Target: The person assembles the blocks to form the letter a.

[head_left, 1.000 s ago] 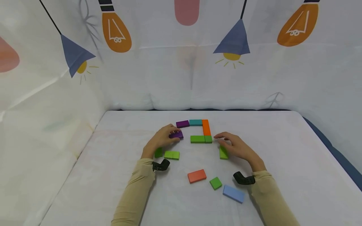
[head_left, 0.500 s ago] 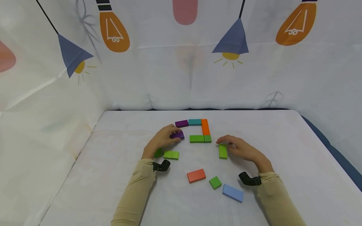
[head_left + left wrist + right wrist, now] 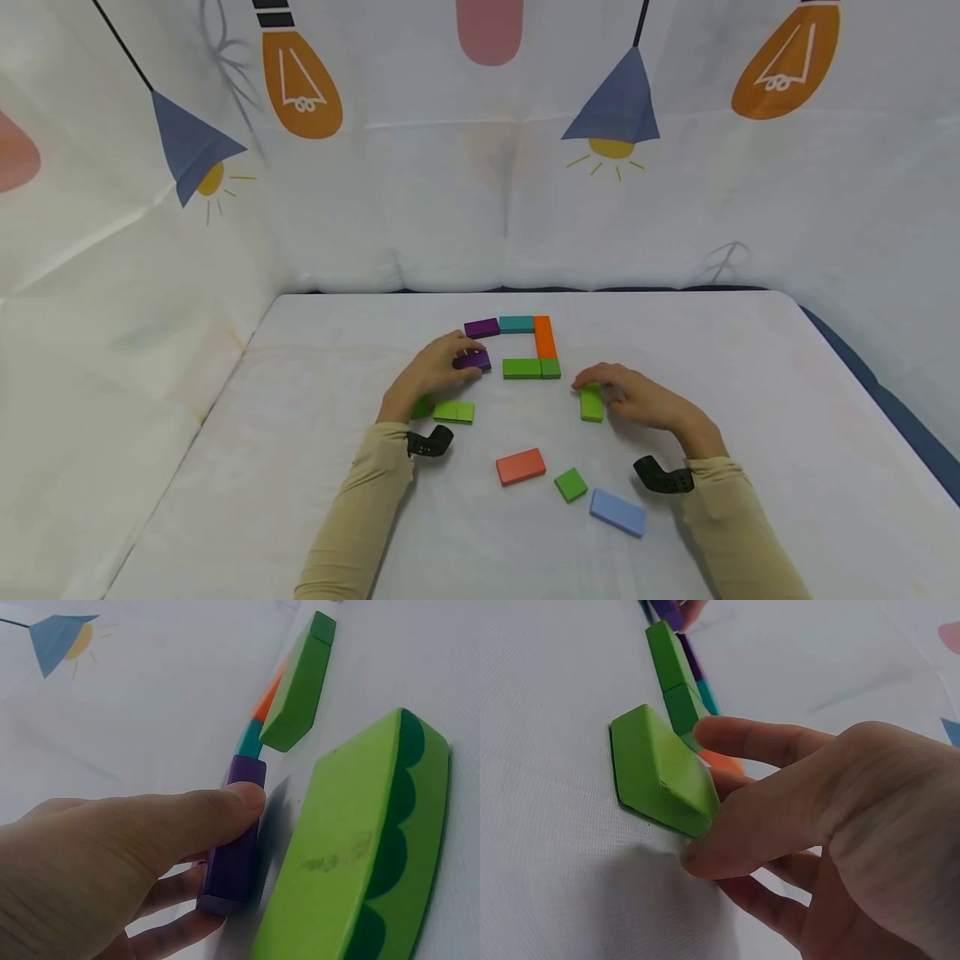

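My left hand (image 3: pixel 433 367) pinches a purple block (image 3: pixel 234 859) between thumb and fingers, just above or on the table. In the head view it lies left of a light-green block (image 3: pixel 522 369), with a small gap between them. My right hand (image 3: pixel 637 395) is spread beside another light-green block (image 3: pixel 664 772) with a slanted end. In the right wrist view the thumb is at that block's near corner, and the index finger extends past it, apart from its surface. Whether the thumb touches the block is unclear.
Behind the hands, a second purple block (image 3: pixel 482 327), a teal block (image 3: pixel 517 325), an orange block (image 3: pixel 545 337) and a small green block (image 3: pixel 551 368) form a bracket. Nearer lie lime blocks (image 3: pixel 453 412), a red-orange block (image 3: pixel 521 467), a green square (image 3: pixel 572 485) and a blue block (image 3: pixel 618 512).
My left hand has slid slightly right with the purple block. The right hand has shifted right and a little nearer, around the slanted light-green block, which stays in place.
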Demonstrator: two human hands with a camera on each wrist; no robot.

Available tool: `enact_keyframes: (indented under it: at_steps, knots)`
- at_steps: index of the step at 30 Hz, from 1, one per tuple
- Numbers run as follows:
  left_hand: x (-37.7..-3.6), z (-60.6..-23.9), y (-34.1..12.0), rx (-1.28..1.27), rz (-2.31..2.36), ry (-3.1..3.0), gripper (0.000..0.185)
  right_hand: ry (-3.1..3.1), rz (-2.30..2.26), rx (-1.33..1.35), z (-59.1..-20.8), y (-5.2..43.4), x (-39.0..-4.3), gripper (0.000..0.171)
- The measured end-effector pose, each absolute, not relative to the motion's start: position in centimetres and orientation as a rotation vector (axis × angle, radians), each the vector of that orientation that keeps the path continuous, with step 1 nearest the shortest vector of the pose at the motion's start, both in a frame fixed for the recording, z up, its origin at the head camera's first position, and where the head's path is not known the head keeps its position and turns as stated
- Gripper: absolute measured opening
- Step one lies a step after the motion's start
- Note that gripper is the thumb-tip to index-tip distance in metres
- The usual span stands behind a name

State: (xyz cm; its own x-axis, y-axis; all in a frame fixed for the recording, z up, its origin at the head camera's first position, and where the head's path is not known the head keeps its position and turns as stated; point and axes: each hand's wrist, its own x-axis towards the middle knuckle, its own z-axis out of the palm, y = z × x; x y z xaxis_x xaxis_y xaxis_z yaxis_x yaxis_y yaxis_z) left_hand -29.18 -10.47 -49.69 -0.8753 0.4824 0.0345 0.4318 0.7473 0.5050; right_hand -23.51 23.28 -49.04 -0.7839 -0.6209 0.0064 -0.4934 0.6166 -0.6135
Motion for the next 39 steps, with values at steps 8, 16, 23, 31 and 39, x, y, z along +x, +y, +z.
enact_keyframes:
  at_steps: [8,16,23,31,39]
  knots:
    - [-28.93,-49.62,-10.16,0.741,0.777,2.847,0.04,2.605,-0.875,-0.93,-48.67,23.11,-23.48,0.057]
    - [-28.9,-49.51,-9.99,0.761,0.758,2.849,0.039,2.622,-0.811,-0.947,-48.53,22.78,-23.52,0.049]
    - [-28.87,-49.68,-9.87,0.78,0.757,2.854,0.039,2.657,-0.772,-0.938,-48.41,22.69,-23.43,0.041]
    - [-28.96,-49.75,-9.87,0.778,0.748,2.846,0.039,2.67,-0.771,-0.906,-48.45,22.51,-23.37,0.033]
    - [-28.84,-49.68,-9.76,0.774,0.735,2.851,0.04,2.677,-0.782,-0.837,-48.55,22.37,-23.33,0.033]
